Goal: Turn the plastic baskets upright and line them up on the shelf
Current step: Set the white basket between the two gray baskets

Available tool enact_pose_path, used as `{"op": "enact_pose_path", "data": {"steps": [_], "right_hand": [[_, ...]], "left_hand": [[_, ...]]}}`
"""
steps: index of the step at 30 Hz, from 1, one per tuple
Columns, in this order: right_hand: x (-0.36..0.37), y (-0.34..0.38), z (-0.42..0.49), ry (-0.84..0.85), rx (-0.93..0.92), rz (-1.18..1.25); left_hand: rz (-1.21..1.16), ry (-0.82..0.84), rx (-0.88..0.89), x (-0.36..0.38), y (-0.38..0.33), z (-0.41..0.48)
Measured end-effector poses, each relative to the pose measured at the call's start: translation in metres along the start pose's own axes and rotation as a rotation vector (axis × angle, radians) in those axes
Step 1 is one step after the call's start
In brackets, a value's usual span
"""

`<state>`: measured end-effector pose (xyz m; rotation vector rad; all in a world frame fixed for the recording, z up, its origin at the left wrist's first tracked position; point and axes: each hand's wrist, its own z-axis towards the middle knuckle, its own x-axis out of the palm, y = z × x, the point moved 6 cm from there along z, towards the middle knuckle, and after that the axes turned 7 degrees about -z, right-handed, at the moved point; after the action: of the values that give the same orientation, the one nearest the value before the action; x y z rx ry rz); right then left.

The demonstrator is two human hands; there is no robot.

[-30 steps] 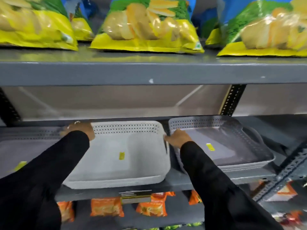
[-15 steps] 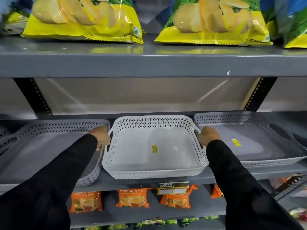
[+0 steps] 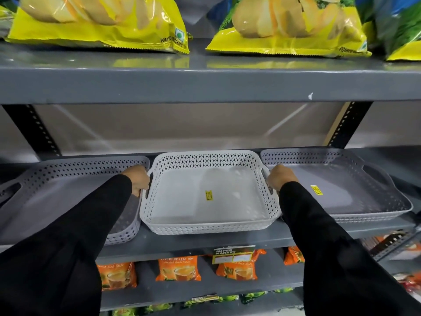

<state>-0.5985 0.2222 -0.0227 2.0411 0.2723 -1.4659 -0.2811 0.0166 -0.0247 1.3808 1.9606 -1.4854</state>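
upright, three baskets on the shelf (image 3: 205, 244); left hand (image 3: 139, 180) and right hand (image 3: 281, 179) grip the white basket (image 3: 209, 225).

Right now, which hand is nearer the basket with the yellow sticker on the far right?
Right. The right hand grips the white basket handle beside the right grey basket; the left hand holds the opposite handle, a basket away.

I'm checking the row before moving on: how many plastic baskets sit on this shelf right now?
3. A grey basket on the left, partly behind a sleeve; a white basket in the middle, gripped by the left hand and the right hand; another grey basket on the right. More may lie outside the frame.
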Motion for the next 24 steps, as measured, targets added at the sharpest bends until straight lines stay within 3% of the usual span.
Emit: {"op": "enact_pose_path", "data": {"steps": [24], "right_hand": [[-0.002,-0.001,0.0,-0.024,-0.029,-0.045]], "left_hand": [[0.0,-0.017,0.018,-0.001,-0.002,-0.003]]}}
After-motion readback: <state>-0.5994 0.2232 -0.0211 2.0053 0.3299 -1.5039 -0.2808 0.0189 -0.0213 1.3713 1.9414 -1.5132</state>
